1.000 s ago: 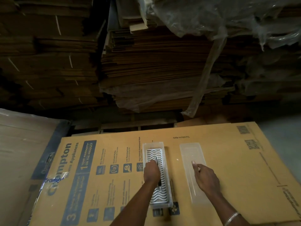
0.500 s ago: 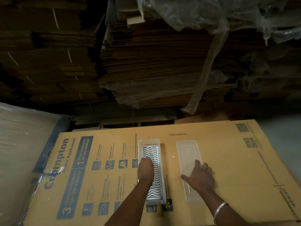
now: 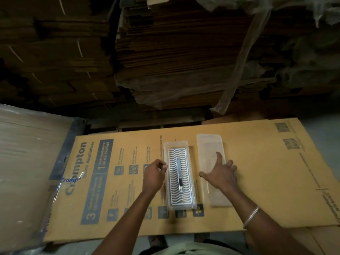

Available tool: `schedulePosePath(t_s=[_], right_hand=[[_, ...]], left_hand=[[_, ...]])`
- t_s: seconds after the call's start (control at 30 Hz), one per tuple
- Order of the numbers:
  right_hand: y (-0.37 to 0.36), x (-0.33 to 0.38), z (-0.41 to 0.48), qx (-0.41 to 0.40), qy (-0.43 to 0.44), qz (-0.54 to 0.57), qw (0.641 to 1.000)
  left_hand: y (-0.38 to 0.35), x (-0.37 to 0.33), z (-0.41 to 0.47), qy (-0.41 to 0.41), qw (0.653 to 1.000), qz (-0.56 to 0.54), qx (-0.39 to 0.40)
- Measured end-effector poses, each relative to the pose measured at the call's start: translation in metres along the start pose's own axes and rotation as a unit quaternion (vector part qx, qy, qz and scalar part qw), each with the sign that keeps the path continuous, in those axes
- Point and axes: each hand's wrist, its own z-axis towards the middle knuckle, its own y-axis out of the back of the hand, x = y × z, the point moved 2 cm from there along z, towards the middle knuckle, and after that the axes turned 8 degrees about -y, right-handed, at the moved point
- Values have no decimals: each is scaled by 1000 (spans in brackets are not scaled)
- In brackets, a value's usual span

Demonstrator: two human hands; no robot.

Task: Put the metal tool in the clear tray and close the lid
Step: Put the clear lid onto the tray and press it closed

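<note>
The clear tray (image 3: 166, 183) lies lengthwise on a flat cardboard sheet (image 3: 266, 181), with a wavy white insert inside. The slim metal tool (image 3: 179, 174) rests along the middle of that insert, free of any hand. My left hand (image 3: 153, 176) hovers just left of the tray, fingers loosely curled and holding nothing. The clear lid (image 3: 208, 144) lies flat to the right of the tray. My right hand (image 3: 219, 173) rests spread on the lid's middle, fingers apart, covering part of it.
Tall stacks of flattened cardboard (image 3: 174, 52) rise behind the sheet, with plastic wrap (image 3: 239, 67) hanging down. A wrapped cardboard stack (image 3: 27, 162) borders the left side. Grey floor (image 3: 322, 129) shows at the far right.
My left hand has let go of the metal tool and drawn off to the tray's left side. My right hand has spread flat on the lid.
</note>
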Motion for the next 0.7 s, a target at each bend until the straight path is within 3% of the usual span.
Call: schedulePosePath(t_s=[0.23, 0.4, 0.53, 0.7], right_hand=[[-25, 61, -52, 6, 68, -6, 998], [-55, 96, -63, 16, 63, -60, 996], [-70, 104, -63, 8, 40, -103, 994], [-75, 105, -60, -2, 33, -116, 993]], left_hand=[[1, 45, -21, 91, 980, -155, 87], [5, 39, -42, 197, 915, -278, 216], [11, 35, -58, 196, 880, -300, 310], [4, 41, -67, 175, 878, -285, 344]])
